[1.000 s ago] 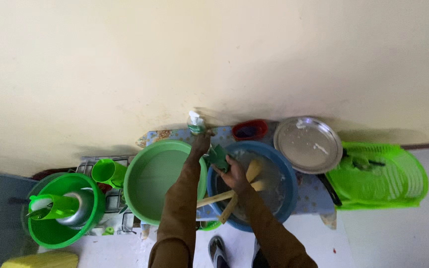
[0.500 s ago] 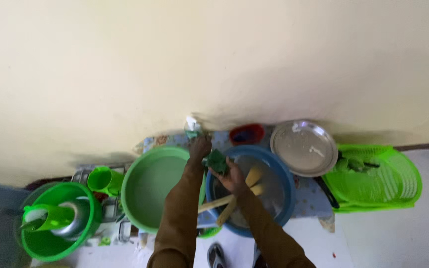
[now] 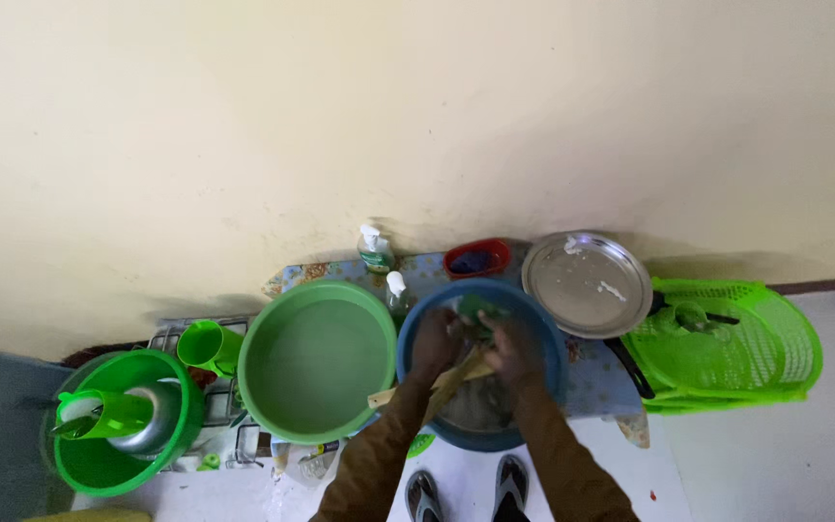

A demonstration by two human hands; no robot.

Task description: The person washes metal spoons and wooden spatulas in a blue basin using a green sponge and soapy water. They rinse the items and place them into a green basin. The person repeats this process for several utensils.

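Both hands work inside the blue basin (image 3: 417,338): left hand (image 3: 434,340) and right hand (image 3: 506,350) close together, each curled around a green scrub pad (image 3: 476,308) that shows at their 12 o'clock; how firm the grasp is cannot be told. Wooden utensils (image 3: 442,380) lie in the basin at the hands' 6 o'clock. A green basin (image 3: 316,358) sits touching at 9 o'clock. A steel plate (image 3: 587,283) stands at 2 o'clock, a green basket (image 3: 727,348) at 3 o'clock. Two pump bottles (image 3: 376,249) and a red bowl (image 3: 476,258) stand at 12 o'clock.
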